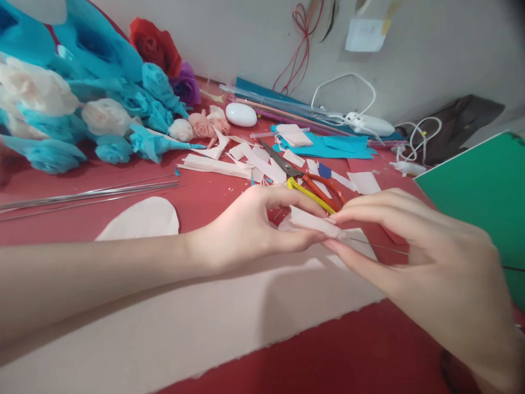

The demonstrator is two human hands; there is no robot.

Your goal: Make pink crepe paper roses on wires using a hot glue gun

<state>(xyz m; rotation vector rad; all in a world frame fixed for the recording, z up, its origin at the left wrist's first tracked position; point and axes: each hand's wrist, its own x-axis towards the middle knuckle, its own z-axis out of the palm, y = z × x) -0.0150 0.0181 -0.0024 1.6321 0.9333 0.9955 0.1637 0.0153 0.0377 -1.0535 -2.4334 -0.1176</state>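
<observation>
Between my two hands is a small pale pink paper flower (308, 220), rolled around the end of a thin wire (379, 245). My left hand (250, 230) pinches its open, petal side between thumb and fingers. At the base, the fingertips of my right hand (418, 246) press the paper together, and the wire runs back under that palm. A long pale pink paper sheet (197, 334) lies beneath both hands. Just behind them rest scissors (307, 178) with orange handles and a yellow-handled tool (309, 196), partly hidden by my fingers.
Blue and pale paper flowers (112, 117) are heaped at the left. Loose metal wires (90, 192) and a rounded paper piece (141, 218) lie in front of them. Paper scraps (250, 158), a white oval object (241, 115) and blue paper (340, 146) are behind; a green board (479, 186) stands right.
</observation>
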